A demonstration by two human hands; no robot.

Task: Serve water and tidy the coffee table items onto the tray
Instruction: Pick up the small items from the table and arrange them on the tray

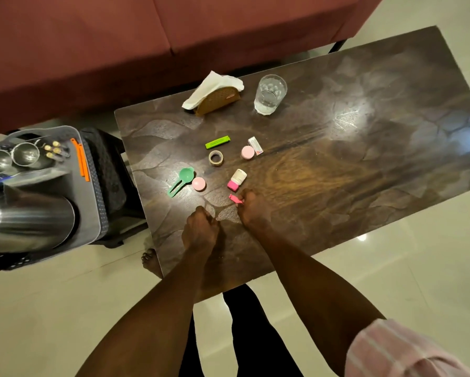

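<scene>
On the dark wooden coffee table (337, 164) my right hand (252, 206) pinches a small pink clip (234, 198) near the front edge. My left hand (201, 227) hovers beside it with fingers curled, holding nothing that I can see. Ahead of the hands lie a white bottle with a pink cap (237, 180), two pink round lids (199, 183) (247, 152), a green scoop (181, 180), a tape roll (215, 158), a green clip (217, 142) and a small white box (255, 145). A glass of water (270, 94) stands at the far side. The grey tray (91, 202) sits on a stool at the left.
The tray carries a steel jug (29, 219), two steel cups (25, 154), small vials (53, 151) and orange clips (82, 161). A napkin holder with white napkins (216, 95) stands at the table's far edge. A red sofa (146, 36) runs behind the table.
</scene>
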